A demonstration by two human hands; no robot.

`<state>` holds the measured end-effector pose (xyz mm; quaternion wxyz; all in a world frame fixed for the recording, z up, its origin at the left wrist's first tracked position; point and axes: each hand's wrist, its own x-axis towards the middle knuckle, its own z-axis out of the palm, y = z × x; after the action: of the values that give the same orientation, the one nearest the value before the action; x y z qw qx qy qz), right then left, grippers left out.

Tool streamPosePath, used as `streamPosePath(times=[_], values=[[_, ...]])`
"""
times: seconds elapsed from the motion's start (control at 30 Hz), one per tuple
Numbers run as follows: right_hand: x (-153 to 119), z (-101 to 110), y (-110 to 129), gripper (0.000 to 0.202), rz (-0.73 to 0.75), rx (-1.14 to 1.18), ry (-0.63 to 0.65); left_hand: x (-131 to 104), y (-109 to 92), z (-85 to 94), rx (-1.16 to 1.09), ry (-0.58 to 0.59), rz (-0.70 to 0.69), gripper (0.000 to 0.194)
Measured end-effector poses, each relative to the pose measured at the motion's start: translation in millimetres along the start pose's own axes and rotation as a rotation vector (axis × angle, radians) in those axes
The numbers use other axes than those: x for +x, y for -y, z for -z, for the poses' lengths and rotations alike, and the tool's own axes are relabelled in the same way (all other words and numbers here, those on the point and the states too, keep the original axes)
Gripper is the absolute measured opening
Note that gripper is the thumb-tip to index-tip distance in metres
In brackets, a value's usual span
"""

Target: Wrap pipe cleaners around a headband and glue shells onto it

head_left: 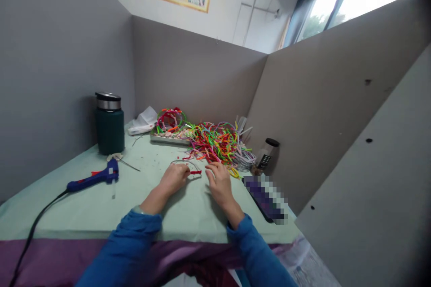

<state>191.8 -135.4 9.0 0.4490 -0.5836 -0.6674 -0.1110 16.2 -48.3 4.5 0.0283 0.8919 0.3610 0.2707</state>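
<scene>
Near the middle of the table, my left hand [175, 177] is closed on a thin grey headband hoop [183, 161] that arcs up behind the fingers. A short red fuzzy strip [195, 172] sticks out to the right from the same grip, seemingly around the hoop's end. My right hand [218, 179] hovers just right of the strip, fingers bent and apart, with nothing visible in it. Beyond it lies a tangled heap of coloured pipe cleaners [215, 139], with a bundle of grey hoops [245, 160] at its right.
A blue glue gun [96, 178] lies at left, its cord running off the front edge. Behind it stands a dark green flask [110, 128]. A metal tray [170, 140] holds small pieces and finished-looking coloured hoops [170, 121]. A phone [264, 199] and dark-capped bottle [267, 153] are at right.
</scene>
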Motion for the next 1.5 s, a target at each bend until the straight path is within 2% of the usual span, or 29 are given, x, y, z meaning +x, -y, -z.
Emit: streamPosePath(times=[0.07,0.2,0.27,0.33,0.5,0.77,0.87,0.97,1.03,1.13,1.23,1.37,1.5], values=[[-20,37,-13,0.024,-0.034,-0.094,-0.028,0,-1,0.3,-0.006,0.019,0.026,0.021],[-71,105,-52,0.031,-0.291,-0.350,-0.029,1,-3,3.0,-0.006,0.056,0.100,0.023],[-95,130,-72,0.033,-0.426,-0.502,0.008,2,-5,4.5,-0.005,0.070,0.116,0.023],[-113,145,-86,0.035,-0.495,-0.576,0.038,3,-5,5.6,0.000,0.081,0.127,0.025],[-129,151,-100,0.037,-0.556,-0.644,0.088,2,-7,6.7,-0.002,0.111,0.172,0.025],[-129,143,-120,0.035,-0.449,-0.688,0.110,1,-8,7.5,-0.090,0.076,0.195,0.022],[-109,134,-116,0.034,-0.431,-0.677,0.139,1,-8,8.7,-0.142,0.063,0.210,0.023],[-73,109,-91,0.033,-0.382,-0.607,0.151,3,-7,8.6,-0.193,0.058,0.240,0.025],[-45,82,-64,0.030,-0.305,-0.483,0.131,4,-5,7.1,-0.238,0.028,0.272,0.025],[-8,34,-23,0.022,-0.144,-0.255,0.187,6,2,3.3,-0.367,-0.043,0.363,0.024],[18,-14,6,0.019,-0.132,-0.083,0.206,7,10,-0.8,-0.493,-0.111,0.422,0.022],[29,-59,21,0.017,-0.120,0.182,0.191,8,16,-3.6,-0.609,-0.192,0.466,0.016],[20,-72,24,0.022,-0.122,0.413,0.124,8,13,-2.3,-0.654,-0.223,0.470,0.014]])
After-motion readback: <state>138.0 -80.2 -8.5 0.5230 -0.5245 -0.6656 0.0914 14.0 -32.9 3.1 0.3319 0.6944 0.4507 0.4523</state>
